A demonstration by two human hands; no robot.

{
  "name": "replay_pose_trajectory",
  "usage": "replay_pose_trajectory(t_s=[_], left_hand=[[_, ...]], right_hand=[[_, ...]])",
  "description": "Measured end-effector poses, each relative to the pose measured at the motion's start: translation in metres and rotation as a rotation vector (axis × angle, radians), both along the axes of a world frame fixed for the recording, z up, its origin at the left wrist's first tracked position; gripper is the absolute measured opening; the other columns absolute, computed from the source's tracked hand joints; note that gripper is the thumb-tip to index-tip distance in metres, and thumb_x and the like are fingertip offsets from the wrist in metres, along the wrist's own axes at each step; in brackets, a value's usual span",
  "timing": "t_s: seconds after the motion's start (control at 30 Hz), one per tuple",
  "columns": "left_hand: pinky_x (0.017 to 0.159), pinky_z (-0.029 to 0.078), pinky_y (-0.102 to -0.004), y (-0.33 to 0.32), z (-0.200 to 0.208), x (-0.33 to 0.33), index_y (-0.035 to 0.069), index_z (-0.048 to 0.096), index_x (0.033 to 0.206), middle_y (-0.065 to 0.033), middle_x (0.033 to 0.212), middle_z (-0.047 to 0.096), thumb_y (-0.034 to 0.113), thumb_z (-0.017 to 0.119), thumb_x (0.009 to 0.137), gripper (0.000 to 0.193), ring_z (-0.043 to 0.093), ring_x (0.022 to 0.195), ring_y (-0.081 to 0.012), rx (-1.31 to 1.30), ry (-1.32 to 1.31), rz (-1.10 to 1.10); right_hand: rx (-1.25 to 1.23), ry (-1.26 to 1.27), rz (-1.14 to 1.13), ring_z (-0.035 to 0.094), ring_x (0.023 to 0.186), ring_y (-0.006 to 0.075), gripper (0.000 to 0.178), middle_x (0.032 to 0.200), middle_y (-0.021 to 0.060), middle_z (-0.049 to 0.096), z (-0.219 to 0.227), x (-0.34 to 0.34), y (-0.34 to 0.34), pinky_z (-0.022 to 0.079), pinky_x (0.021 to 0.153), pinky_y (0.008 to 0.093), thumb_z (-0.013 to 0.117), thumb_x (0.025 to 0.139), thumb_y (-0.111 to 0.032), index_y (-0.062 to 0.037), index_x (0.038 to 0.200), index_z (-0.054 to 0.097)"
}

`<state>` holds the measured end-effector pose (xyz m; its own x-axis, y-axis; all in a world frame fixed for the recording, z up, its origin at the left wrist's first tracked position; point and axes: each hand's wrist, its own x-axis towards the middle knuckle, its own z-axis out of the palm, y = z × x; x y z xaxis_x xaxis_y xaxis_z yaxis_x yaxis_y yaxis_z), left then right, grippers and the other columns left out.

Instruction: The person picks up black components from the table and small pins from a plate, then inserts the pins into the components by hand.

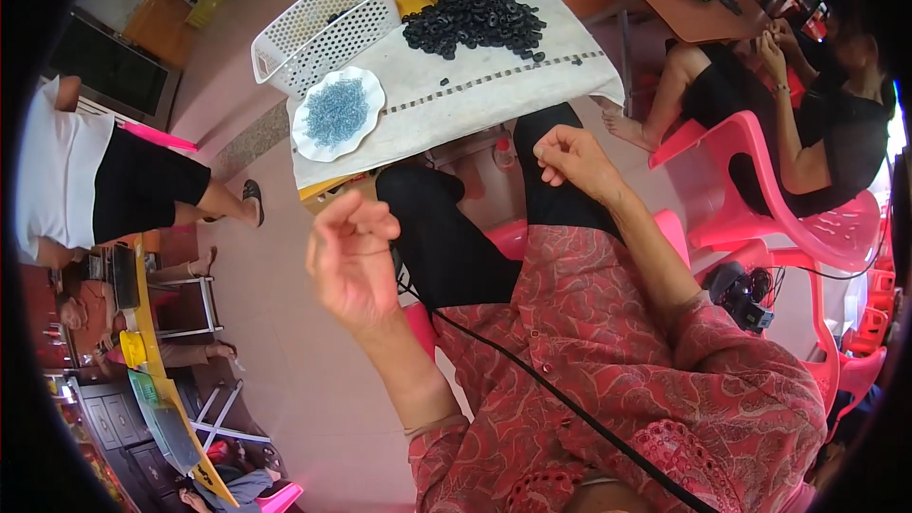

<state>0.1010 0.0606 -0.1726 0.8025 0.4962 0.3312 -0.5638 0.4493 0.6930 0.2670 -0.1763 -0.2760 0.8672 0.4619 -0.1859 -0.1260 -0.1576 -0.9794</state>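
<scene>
While heaped loosely, small black rings [475,19].

contents of curled left hand [353,252] hidden, right hand [570,157] likewise

Red paisley-patterned shirt [608,361], sleeves pushed up, buttons down the front; black trousers [446,237]; thin black cable [560,399] running toward 5 o'clock.

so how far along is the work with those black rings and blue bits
Done: no finished pieces can be made out. In hand: both hands are raised over the lap, left hand and right hand with fingers curled; whether either holds anything is too small to tell. Left: a big pile of black rings on the table and a plate of blue bits beside a white basket.
</scene>
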Motion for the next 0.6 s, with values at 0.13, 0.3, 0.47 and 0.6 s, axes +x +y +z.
replay_pose_trajectory(t_s=[0.13, 0.3, 0.47, 0.6], left_hand=[[0.065, 0.051, -0.0301, 0.011, -0.031, 0.014, -0.009, 0.059, 0.106, -0.0211, 0.089, 0.066, 0.019, 0.049, 0.094, 0.032, 0.064, 0.069, -0.0224, -0.040, 0.242, 0.002], [0.062, 0.052, -0.0270, 0.020, -0.065, 0.033, -0.006, 0.059, 0.107, -0.0172, 0.088, 0.067, 0.020, 0.052, 0.093, 0.031, 0.065, 0.069, -0.0192, -0.084, 0.410, -0.100], [0.063, 0.051, -0.0271, 0.021, -0.092, 0.047, -0.004, 0.060, 0.107, -0.0151, 0.089, 0.067, 0.023, 0.051, 0.094, 0.031, 0.065, 0.070, -0.0179, -0.133, 0.523, -0.224], [0.064, 0.049, -0.0255, 0.016, -0.104, 0.051, -0.002, 0.060, 0.107, -0.0122, 0.089, 0.067, 0.026, 0.052, 0.094, 0.032, 0.062, 0.071, -0.0155, -0.192, 0.627, -0.281]], right_hand=[[-0.022, -0.012, 0.023, 0.058, 0.058, 0.0084, 0.014, 0.074, 0.0034, 0.059, -0.003, -0.001, 0.003, 0.048, 0.051, 0.0196, 0.060, 0.088, -0.013, 0.0000, 0.089, 0.059], [-0.030, 0.001, 0.017, 0.058, 0.058, 0.0082, 0.013, 0.074, 0.0032, 0.060, -0.005, -0.005, 0.009, 0.048, 0.052, 0.0201, 0.059, 0.088, -0.013, -0.0002, 0.088, 0.059], [-0.079, -0.122, -0.024, 0.057, 0.057, 0.0077, 0.013, 0.071, 0.0025, 0.059, 0.007, -0.004, 0.035, 0.047, 0.051, 0.0207, 0.058, 0.088, -0.013, -0.0008, 0.087, 0.059], [-0.155, -0.427, -0.066, 0.060, 0.058, 0.0191, 0.014, 0.067, 0.0113, 0.060, 0.020, 0.015, 0.069, 0.047, 0.055, 0.0309, 0.057, 0.085, -0.012, 0.0019, 0.082, 0.059]])
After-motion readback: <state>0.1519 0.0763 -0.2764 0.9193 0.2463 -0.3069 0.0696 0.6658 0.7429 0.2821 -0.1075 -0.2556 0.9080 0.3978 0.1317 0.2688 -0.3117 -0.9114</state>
